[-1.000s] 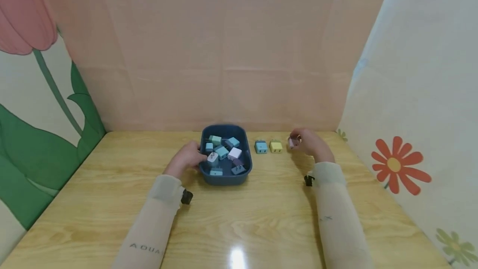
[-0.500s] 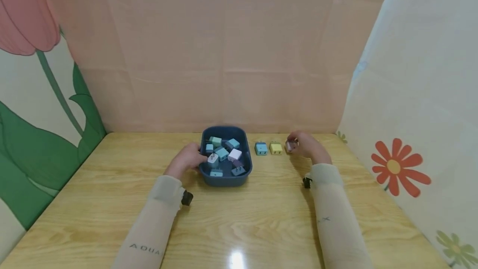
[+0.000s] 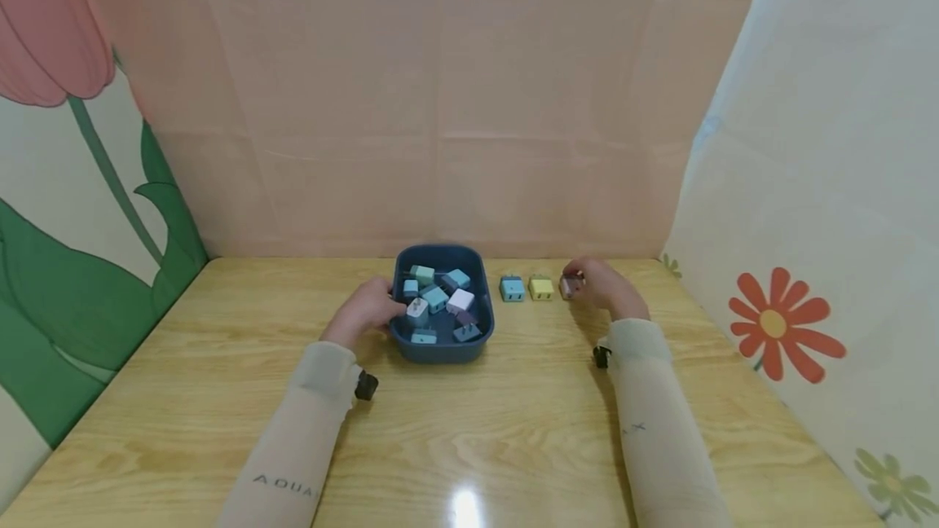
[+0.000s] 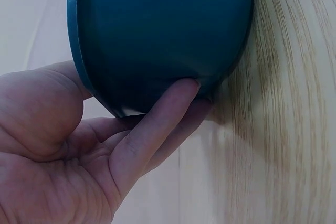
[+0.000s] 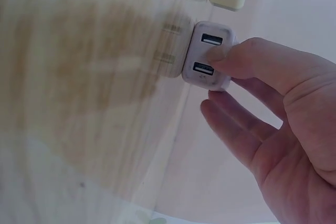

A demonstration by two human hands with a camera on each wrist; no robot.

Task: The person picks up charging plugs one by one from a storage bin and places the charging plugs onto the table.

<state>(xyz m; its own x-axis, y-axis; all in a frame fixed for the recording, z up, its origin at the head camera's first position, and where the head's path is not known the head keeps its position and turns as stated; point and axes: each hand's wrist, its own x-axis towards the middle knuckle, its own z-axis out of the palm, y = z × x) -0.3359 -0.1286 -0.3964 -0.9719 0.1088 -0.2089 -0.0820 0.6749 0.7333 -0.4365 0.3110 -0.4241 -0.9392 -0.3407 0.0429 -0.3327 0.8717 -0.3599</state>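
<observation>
In the right wrist view, a pale pink USB charger [image 5: 206, 80] sits on the wood table, its two ports facing the camera. My right hand [image 5: 294, 108] pinches it, thumb on the ported face, the other fingers around behind. To its left in the head view stand a yellow charger [image 3: 541, 290] and a blue charger [image 3: 512, 289], in one row with it. My left hand [image 3: 365, 312] grips the left side of a dark blue bin [image 3: 440, 355], thumb over the rim and fingers [image 4: 157, 129] against the outer wall. Several chargers in blue, green, white and purple lie jumbled inside the bin.
The wooden table [image 3: 469, 422] runs back to a pink cloth backdrop [image 3: 433, 104]. Flower-printed panels stand at both sides, the right panel [image 3: 822, 186] not far from my right hand. A small black device [image 3: 367, 385] sits at my left wrist.
My right hand has moved slightly left and lowered the pink charger into place beside the yellow one, keeping its fingers on it. My left hand stays on the bin.
</observation>
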